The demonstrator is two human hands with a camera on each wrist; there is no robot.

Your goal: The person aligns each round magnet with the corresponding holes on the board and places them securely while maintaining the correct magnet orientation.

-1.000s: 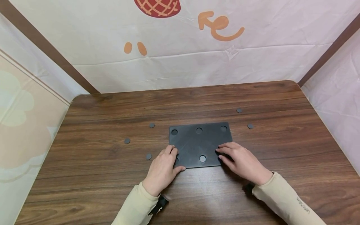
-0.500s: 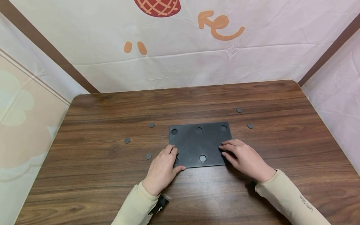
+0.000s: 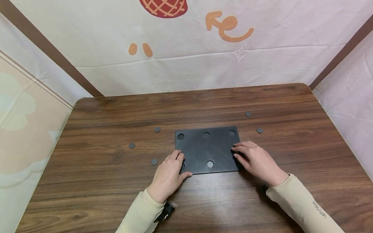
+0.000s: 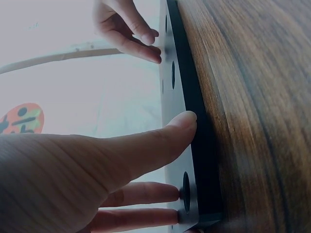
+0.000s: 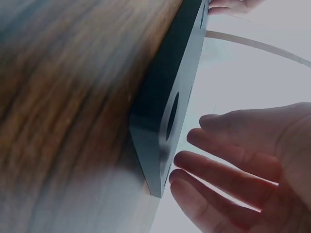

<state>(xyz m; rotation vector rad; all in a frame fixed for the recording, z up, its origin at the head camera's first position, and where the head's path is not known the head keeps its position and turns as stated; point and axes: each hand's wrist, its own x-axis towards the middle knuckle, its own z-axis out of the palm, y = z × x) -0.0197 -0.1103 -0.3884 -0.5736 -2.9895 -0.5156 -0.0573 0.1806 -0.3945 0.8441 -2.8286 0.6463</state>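
A flat black rectangular board (image 3: 201, 149) with round recesses lies on the table. My left hand (image 3: 166, 178) rests on its near left corner, the thumb (image 4: 182, 121) on the front rim and fingertips on the top face, partly covering one recess. The near middle recess (image 3: 210, 164) looks paler than the others; whether something sits in it I cannot tell. My right hand (image 3: 259, 163) hovers over the board's right side, fingers loosely bent, nothing visible between them. In the right wrist view, its fingertips stand apart from the board, whose near right recess (image 5: 172, 116) looks dark.
Small grey discs lie loose on the wooden table (image 3: 96, 187). Left of the board are a far disc (image 3: 157, 129), a middle disc (image 3: 132, 145) and a near disc (image 3: 154, 161). To the right lie two more, an upper disc (image 3: 248, 114) and a lower disc (image 3: 260, 130).
My right hand has shifted rightward and slightly away from me, toward the board's right edge. The left hand, the board and the loose discs stay put.
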